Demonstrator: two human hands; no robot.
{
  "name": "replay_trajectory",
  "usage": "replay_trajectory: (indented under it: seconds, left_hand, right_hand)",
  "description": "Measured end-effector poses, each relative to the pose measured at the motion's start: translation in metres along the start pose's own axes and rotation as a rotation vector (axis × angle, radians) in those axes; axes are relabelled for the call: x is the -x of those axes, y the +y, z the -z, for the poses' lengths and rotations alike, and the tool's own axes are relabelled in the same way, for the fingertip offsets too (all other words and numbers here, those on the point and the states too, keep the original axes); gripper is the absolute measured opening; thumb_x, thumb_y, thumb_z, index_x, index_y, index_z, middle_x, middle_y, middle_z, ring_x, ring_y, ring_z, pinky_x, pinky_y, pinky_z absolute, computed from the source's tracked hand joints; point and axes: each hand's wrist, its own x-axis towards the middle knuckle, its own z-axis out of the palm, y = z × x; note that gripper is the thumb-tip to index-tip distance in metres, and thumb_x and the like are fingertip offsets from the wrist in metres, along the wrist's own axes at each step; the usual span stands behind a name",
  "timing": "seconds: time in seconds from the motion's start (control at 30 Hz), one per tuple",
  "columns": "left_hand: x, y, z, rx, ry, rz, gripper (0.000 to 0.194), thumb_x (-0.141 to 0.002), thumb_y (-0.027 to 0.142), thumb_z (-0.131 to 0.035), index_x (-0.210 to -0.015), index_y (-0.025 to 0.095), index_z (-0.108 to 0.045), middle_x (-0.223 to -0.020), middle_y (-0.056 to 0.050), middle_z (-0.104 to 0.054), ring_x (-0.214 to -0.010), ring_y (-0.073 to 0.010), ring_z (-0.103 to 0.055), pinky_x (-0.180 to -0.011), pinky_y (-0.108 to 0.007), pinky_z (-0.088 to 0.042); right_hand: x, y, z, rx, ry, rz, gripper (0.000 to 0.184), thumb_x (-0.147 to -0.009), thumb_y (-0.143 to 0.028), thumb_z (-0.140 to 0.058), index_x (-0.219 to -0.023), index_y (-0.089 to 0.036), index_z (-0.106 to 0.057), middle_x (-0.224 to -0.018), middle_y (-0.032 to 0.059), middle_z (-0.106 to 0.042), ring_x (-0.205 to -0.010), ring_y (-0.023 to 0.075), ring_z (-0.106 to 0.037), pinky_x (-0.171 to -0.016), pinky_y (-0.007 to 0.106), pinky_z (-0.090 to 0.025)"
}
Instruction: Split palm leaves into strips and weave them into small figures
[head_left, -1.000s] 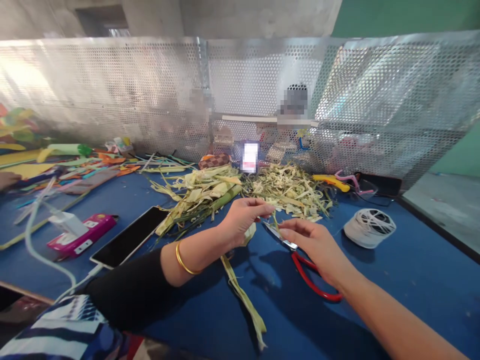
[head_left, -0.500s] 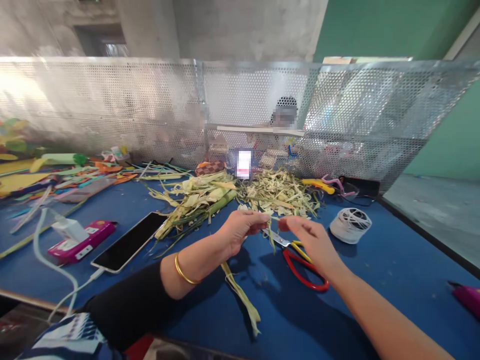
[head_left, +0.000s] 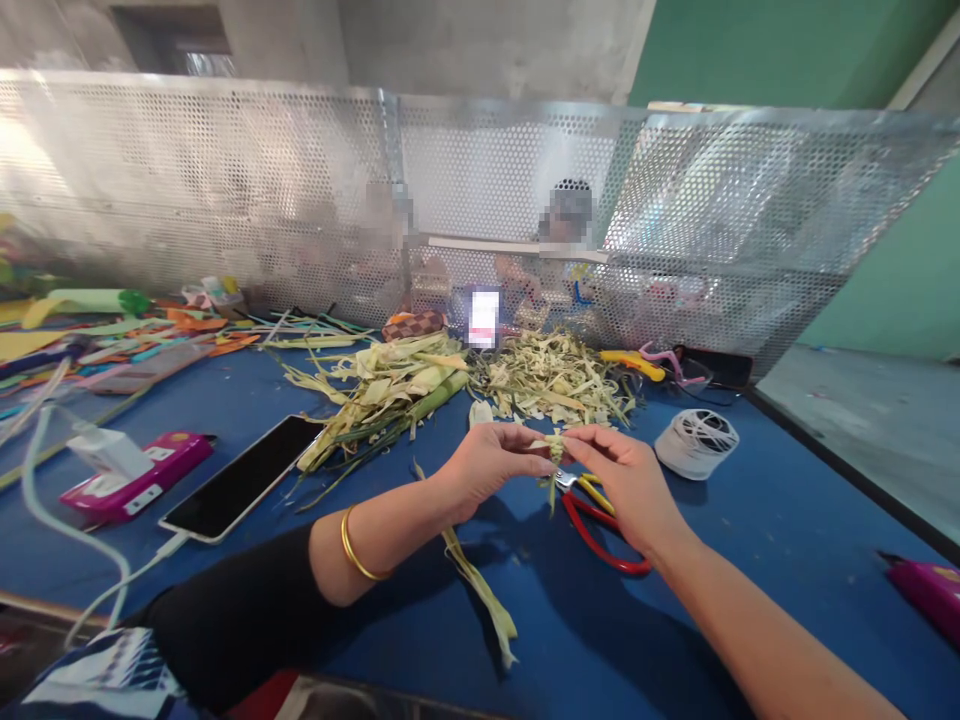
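Note:
Between my two hands is a small woven piece of pale green leaf strips (head_left: 556,450), with a tail hanging below it. My left hand (head_left: 487,468) pinches its left side between thumb and fingers. From the other side, the closed fingertips of my right hand (head_left: 621,478) grip it too. Just under my right hand lie scissors (head_left: 596,545) with red and yellow handles, their blades partly hidden by the piece. A loose dry leaf strip (head_left: 484,590) rests on the blue table below my left forearm.
Behind my hands are a bundle of long leaves (head_left: 390,390) and a heap of leaf scraps (head_left: 559,375). White string (head_left: 696,443) stands at right. A phone (head_left: 244,478) and a purple power strip (head_left: 139,478) with cables lie left. A perforated metal screen (head_left: 300,200) borders the back.
My hands have drawn together around the woven piece, the right fingers now gripping its side. The piece shows more clearly. The whole view has shifted slightly.

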Motion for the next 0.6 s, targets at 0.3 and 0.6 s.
replay_trajectory:
  seconds: [0.3, 0.6]
  left_hand:
    - [-0.001, -0.002, 0.002, -0.051, 0.068, -0.054, 0.018, -0.067, 0.033, -0.070, -0.063, 0.015, -0.070, -0.067, -0.002, -0.068, -0.069, -0.0125, -0.060, -0.075, -0.026, -0.046]
    - [0.000, -0.002, 0.001, -0.045, 0.078, -0.059, 0.015, -0.067, 0.029, -0.070, -0.062, 0.015, -0.069, -0.065, -0.002, -0.067, -0.066, -0.0120, -0.060, -0.076, -0.026, -0.047]
  right_hand:
    - [0.000, 0.001, 0.001, 0.016, 0.044, 0.010, 0.025, -0.073, -0.044, -0.066, -0.078, -0.020, -0.071, -0.076, 0.0027, -0.070, -0.076, 0.0194, -0.061, -0.074, 0.032, -0.047]
    - [-0.007, 0.003, 0.015, 0.019, 0.027, -0.025, 0.036, -0.072, -0.053, -0.064, -0.079, -0.018, -0.072, -0.079, 0.0054, -0.070, -0.078, 0.0209, -0.062, -0.077, 0.034, -0.048]
